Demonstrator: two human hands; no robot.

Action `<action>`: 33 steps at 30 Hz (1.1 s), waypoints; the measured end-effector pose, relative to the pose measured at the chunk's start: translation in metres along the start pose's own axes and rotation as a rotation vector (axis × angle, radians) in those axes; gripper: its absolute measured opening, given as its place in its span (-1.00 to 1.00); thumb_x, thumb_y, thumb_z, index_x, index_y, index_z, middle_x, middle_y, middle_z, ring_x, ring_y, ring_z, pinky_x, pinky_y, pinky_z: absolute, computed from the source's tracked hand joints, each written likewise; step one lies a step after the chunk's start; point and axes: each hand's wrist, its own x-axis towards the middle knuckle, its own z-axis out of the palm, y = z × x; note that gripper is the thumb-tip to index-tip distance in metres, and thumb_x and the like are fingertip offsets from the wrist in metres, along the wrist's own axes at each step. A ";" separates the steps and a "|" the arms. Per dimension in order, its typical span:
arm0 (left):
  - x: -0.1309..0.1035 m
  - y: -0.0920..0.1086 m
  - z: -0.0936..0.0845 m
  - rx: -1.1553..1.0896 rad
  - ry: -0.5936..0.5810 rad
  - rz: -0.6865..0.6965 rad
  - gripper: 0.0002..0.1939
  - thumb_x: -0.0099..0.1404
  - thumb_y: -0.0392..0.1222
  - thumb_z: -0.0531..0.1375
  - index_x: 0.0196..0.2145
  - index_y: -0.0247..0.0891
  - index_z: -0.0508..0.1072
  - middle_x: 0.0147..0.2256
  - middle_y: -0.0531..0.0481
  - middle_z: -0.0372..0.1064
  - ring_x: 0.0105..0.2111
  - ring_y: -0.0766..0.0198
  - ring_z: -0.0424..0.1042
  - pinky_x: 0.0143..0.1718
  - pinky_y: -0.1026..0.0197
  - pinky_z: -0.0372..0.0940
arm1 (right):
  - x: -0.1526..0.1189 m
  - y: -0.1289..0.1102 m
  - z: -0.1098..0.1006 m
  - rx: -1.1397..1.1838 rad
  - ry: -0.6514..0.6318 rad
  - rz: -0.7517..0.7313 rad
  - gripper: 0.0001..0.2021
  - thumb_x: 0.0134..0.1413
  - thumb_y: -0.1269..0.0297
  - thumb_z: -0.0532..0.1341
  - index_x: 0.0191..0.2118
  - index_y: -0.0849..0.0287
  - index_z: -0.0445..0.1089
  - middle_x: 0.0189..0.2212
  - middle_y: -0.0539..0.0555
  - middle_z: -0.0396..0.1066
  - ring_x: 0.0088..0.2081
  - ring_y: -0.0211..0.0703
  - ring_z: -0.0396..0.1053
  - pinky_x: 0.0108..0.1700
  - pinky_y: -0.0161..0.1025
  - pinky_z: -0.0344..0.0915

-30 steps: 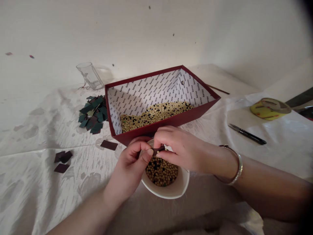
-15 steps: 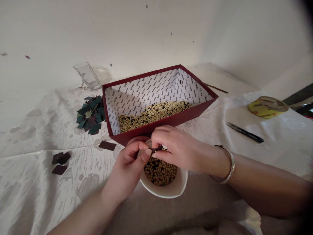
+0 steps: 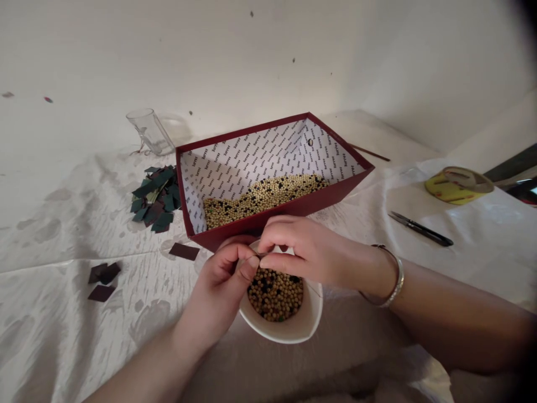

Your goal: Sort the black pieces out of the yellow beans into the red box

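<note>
Over a white bowl my left hand and my right hand meet, fingertips nearly touching. Both are closed in a pinch on a small dark brown piece, mostly hidden by the fingers; it resembles the flat pieces on the cloth. Below them in the bowl lie many small round yellowish and black grains or beads; I cannot tell which. Behind the bowl stands a dark red box with a printed white lining and a layer of the same grains.
Left of the box is a heap of dark green and brown pieces; several flat brown pieces lie nearer me. A clear glass stands behind. To the right are black-handled snips, a yellow roll and a thin stick.
My right fingers have shifted slightly over the dark brown piece, and less of it shows between the hands. The bowl, box and other things remain in place.
</note>
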 end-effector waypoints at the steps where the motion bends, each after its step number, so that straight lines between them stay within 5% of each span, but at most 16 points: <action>1: 0.000 0.000 0.000 -0.006 0.001 -0.002 -0.81 0.34 -0.10 0.20 -0.42 -0.18 0.43 -0.31 0.03 0.27 -0.25 0.24 0.29 -0.21 0.21 0.16 | -0.001 0.000 -0.002 0.021 0.018 0.005 -0.89 0.23 0.30 0.18 -0.31 0.20 0.38 -0.35 -0.01 0.37 -0.31 -0.30 0.30 -0.24 -0.32 0.21; 9: 0.000 -0.003 0.001 -0.019 0.059 -0.009 -0.84 0.31 -0.10 0.23 -0.41 -0.17 0.47 -0.10 -0.01 0.36 -0.10 0.18 0.34 -0.06 0.17 0.15 | 0.005 0.004 -0.042 -0.311 0.449 0.034 -0.89 0.20 0.36 0.15 -0.29 0.16 0.42 -0.34 0.03 0.45 -0.27 -0.20 0.35 -0.21 -0.23 0.23; 11: 0.000 -0.003 0.001 -0.019 0.068 -0.007 -0.84 0.30 -0.09 0.24 -0.42 -0.17 0.47 -0.09 -0.02 0.37 -0.09 0.17 0.35 -0.04 0.17 0.15 | 0.017 0.015 -0.057 -0.415 0.340 0.107 -0.85 0.21 0.38 0.11 -0.28 0.18 0.44 -0.30 0.06 0.46 -0.25 -0.18 0.36 -0.19 -0.21 0.22; 16: 0.000 -0.003 0.001 -0.018 0.060 0.001 -0.82 0.30 -0.08 0.23 -0.43 -0.18 0.46 -0.16 -0.01 0.38 -0.15 0.20 0.37 -0.07 0.17 0.18 | 0.057 0.044 -0.081 -0.534 -0.300 0.401 -0.78 0.15 0.36 0.14 -0.12 0.19 0.48 -0.22 0.09 0.51 -0.27 -0.15 0.39 -0.25 -0.24 0.21; 20: 0.000 -0.001 0.001 0.000 0.053 -0.001 -0.80 0.30 -0.06 0.22 -0.43 -0.19 0.45 -0.19 -0.01 0.38 -0.19 0.20 0.36 -0.12 0.18 0.19 | 0.078 0.052 -0.077 -0.691 -0.554 0.577 -0.72 0.00 0.42 0.21 -0.12 0.18 0.52 -0.29 0.10 0.53 -0.34 -0.14 0.40 -0.32 -0.24 0.19; 26: 0.000 -0.001 0.001 0.004 0.054 0.003 -0.78 0.30 -0.05 0.22 -0.43 -0.20 0.44 -0.20 -0.02 0.38 -0.20 0.20 0.35 -0.15 0.18 0.20 | 0.083 0.060 -0.069 -0.678 -0.618 0.594 -0.80 -0.01 0.31 0.23 -0.24 0.15 0.56 -0.36 0.09 0.54 -0.34 -0.12 0.40 -0.30 -0.23 0.20; 33: -0.001 -0.001 0.001 -0.023 0.062 -0.019 -0.80 0.29 -0.05 0.23 -0.41 -0.21 0.46 -0.23 -0.04 0.38 -0.21 0.17 0.35 -0.19 0.18 0.22 | 0.080 0.063 -0.074 -0.712 -0.426 0.535 -0.81 0.09 0.23 0.23 -0.26 0.23 0.50 -0.44 0.08 0.46 -0.40 -0.20 0.33 -0.36 -0.26 0.13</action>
